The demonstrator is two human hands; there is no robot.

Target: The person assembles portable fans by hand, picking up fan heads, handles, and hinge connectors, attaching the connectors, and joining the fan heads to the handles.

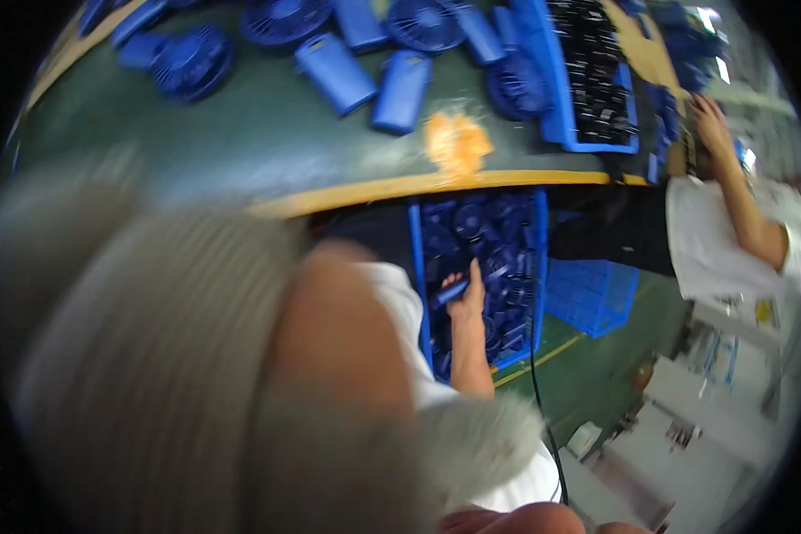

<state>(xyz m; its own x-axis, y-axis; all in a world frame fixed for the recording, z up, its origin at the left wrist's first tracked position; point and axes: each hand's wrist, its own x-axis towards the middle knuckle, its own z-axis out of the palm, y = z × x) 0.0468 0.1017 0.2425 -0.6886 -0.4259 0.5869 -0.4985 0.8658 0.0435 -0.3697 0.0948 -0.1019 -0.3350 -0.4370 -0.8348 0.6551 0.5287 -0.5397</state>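
Note:
My right hand (465, 289) reaches down into a blue crate (540, 267) beneath the table edge. Its fingers are closed around the long, smooth end of a blue handheld fan (451, 292); whether a round head is attached, I cannot tell. Beneath it, the crate holds many dark blue fans (507, 294) with round grilles and handles. A large, blurred grey ribbed knit (151, 356) covers the lower left, close to the camera, with bare skin (338, 329) beside it. My left hand cannot be made out.
On the green table (267, 133) lie several blue fans (193, 62) and blue rectangular pieces (336, 73). A blue tray (556, 80) holds small black parts. To the right, a person in a white top (716, 236) stands at the table near another blue crate (592, 294). A black cable (536, 383) hangs down.

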